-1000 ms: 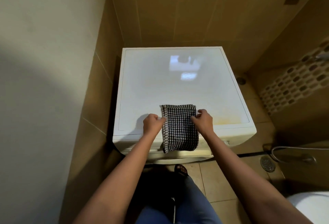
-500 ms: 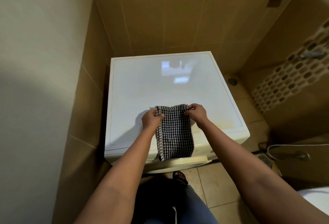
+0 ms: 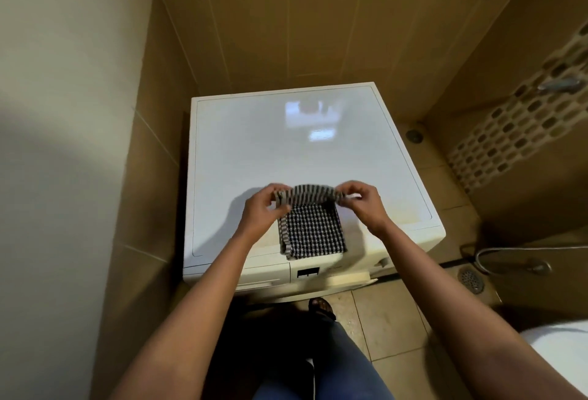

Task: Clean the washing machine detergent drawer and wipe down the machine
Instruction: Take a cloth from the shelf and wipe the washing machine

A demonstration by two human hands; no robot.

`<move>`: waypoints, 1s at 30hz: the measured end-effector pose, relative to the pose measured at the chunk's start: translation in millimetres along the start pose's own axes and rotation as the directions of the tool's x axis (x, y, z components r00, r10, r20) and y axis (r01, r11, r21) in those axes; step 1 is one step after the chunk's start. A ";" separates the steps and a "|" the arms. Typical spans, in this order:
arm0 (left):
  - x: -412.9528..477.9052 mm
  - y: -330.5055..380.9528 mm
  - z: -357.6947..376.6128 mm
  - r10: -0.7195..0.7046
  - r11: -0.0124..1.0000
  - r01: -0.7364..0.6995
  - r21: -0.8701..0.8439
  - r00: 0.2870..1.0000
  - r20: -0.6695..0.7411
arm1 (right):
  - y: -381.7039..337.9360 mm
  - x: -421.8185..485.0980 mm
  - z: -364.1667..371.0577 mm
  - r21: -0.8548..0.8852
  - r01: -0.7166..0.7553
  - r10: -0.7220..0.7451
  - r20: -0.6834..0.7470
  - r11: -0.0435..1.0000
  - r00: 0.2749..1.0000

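A black-and-white checked cloth [image 3: 313, 228] lies on the front part of the white washing machine's top [image 3: 286, 151]. Its far edge is lifted off the lid and curls back toward me. My left hand [image 3: 262, 209] pinches the cloth's far left corner and my right hand [image 3: 362, 201] pinches the far right corner. The cloth's near edge reaches the lid's front rim. Below that rim I see the closed detergent drawer front [image 3: 241, 274] at the machine's upper left and a small dark display [image 3: 308, 272] beside it.
The machine stands in a tiled corner, with a plain wall [image 3: 63, 145] close on the left. To the right are a floor drain [image 3: 470, 278], a spray hose [image 3: 509, 256] and a white toilet edge [image 3: 563, 355]. My legs and a sandalled foot [image 3: 321, 306] are in front.
The cloth earlier hung over the machine's front edge. Both hands have lifted its far corners and are folding that edge back toward me; the cloth now sits on the lid.
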State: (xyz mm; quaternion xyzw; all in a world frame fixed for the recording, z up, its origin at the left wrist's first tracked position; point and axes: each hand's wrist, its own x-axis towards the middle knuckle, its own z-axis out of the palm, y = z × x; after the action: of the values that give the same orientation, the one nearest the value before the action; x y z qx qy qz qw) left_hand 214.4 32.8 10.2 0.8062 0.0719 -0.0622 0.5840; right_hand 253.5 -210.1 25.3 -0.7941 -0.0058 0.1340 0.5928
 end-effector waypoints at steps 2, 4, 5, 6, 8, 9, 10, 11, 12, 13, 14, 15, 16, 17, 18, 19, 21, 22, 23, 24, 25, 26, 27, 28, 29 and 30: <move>-15.3 -11.0 0.3 0.066 0.990 -0.071 0.124 0.997 0.045 | 18.3 -14.5 -2.5 -0.108 0.004 0.001 0.044 0.994 0.999; -27.0 -22.4 1.6 0.100 0.968 -0.123 0.220 0.989 0.113 | 30.3 -26.0 -3.0 -0.213 0.034 -0.018 0.078 0.976 0.997; -31.1 -28.6 2.2 0.128 0.949 -0.162 0.272 0.982 0.140 | 33.8 -30.6 -2.9 -0.258 0.047 -0.025 0.089 0.965 0.996; -35.2 -33.9 2.8 0.160 0.928 -0.203 0.311 0.974 0.158 | 37.2 -34.8 -2.6 -0.283 0.059 -0.031 0.103 0.957 0.994; -40.0 -41.7 2.7 0.215 0.897 -0.261 0.356 0.963 0.163 | 42.1 -40.2 -1.3 -0.332 0.084 -0.046 0.121 0.940 0.992; -41.4 -44.3 2.9 0.244 0.883 -0.287 0.372 0.957 0.159 | 45.4 -41.9 -0.8 -0.359 0.090 -0.050 0.119 0.929 0.992; -42.6 -45.0 3.1 0.266 0.872 -0.309 0.379 0.950 0.162 | 50.3 -42.2 -1.2 -0.380 0.099 -0.057 0.120 0.920 0.991; -43.0 -47.0 2.9 0.274 0.865 -0.320 0.386 0.947 0.170 | 52.7 -42.9 -1.7 -0.407 0.103 -0.058 0.122 0.908 0.991; -43.5 -48.6 2.6 0.278 0.859 -0.331 0.391 0.942 0.186 | 54.7 -43.4 -2.6 -0.427 0.113 -0.060 0.135 0.897 0.989; -44.3 -49.4 1.3 0.276 0.854 -0.340 0.394 0.938 0.210 | 54.7 -44.1 -3.8 -0.442 0.116 -0.057 0.146 0.889 0.988; -45.4 -48.8 -1.0 0.267 0.850 -0.346 0.396 0.933 0.242 | 53.4 -44.9 -4.5 -0.437 0.108 -0.046 0.149 0.893 0.988; -46.9 -47.8 -2.5 0.252 0.853 -0.343 0.394 0.931 0.266 | 51.2 -45.5 -4.8 -0.424 0.070 -0.015 0.131 0.903 0.991; -48.3 -46.1 -2.8 0.219 0.871 -0.310 0.381 0.939 0.264 | 48.4 -45.7 -4.9 -0.401 0.011 0.027 0.090 0.916 0.996; -49.1 -43.6 -3.1 0.166 0.904 -0.238 0.355 0.961 0.222 | 44.7 -44.8 -3.9 -0.383 -0.061 0.073 0.018 0.922 0.997; -49.4 -36.9 -2.7 0.103 0.938 -0.142 0.316 0.985 0.136 | 41.8 -42.9 -2.4 -0.365 -0.134 0.120 -0.061 0.921 0.991; -47.5 -32.0 -1.1 0.035 0.961 -0.040 0.275 0.999 0.022 | 39.5 -40.5 -0.6 -0.361 -0.190 0.151 -0.132 0.913 0.980; -40.7 -22.3 3.9 -0.096 0.946 0.140 0.294 0.983 -0.159 | 33.7 -35.5 5.3 -0.392 -0.256 0.195 -0.189 0.884 0.963; -36.8 -19.4 7.9 -0.171 0.913 0.225 0.339 0.968 -0.183 | 29.2 -33.1 9.5 -0.408 -0.283 0.225 -0.184 0.868 0.957; -33.2 -18.7 12.9 -0.247 0.881 0.294 0.371 0.954 -0.168 | 26.1 -30.4 14.3 -0.414 -0.309 0.263 -0.166 0.856 0.950; -31.3 -14.6 18.1 -0.318 0.863 0.344 0.370 0.939 -0.132 | 22.6 -28.6 18.9 -0.412 -0.333 0.300 -0.145 0.848 0.943; -29.6 -13.1 23.7 -0.371 0.850 0.380 0.364 0.923 -0.098 | 20.7 -27.1 24.0 -0.406 -0.359 0.337 -0.126 0.841 0.933; -28.0 -11.3 29.3 -0.402 0.843 0.402 0.359 0.912 -0.076 | 19.3 -26.6 28.1 -0.397 -0.378 0.363 -0.116 0.836 0.925; -26.2 -12.1 34.2 -0.423 0.834 0.417 0.361 0.904 -0.064 | 18.9 -25.6 31.5 -0.382 -0.392 0.380 -0.109 0.837 0.918; -25.4 -9.8 38.0 -0.440 0.829 0.431 0.356 0.896 -0.061 | 18.9 -25.0 33.8 -0.360 -0.410 0.402 -0.103 0.838 0.910; -24.2 -7.9 41.8 -0.448 0.825 0.440 0.356 0.892 -0.065 | 19.4 -26.0 34.2 -0.325 -0.429 0.421 -0.098 0.843 0.902; -23.9 -5.0 44.2 -0.461 0.820 0.455 0.348 0.885 -0.071 | 19.6 -27.5 34.2 -0.284 -0.446 0.440 -0.089 0.849 0.893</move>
State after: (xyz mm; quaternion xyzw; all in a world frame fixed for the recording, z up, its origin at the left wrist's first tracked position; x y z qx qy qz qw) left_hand 189.3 -8.7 -3.8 0.8565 0.2460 -0.2194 0.3972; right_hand 216.6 -188.4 3.5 -0.8551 0.1634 0.2567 0.4197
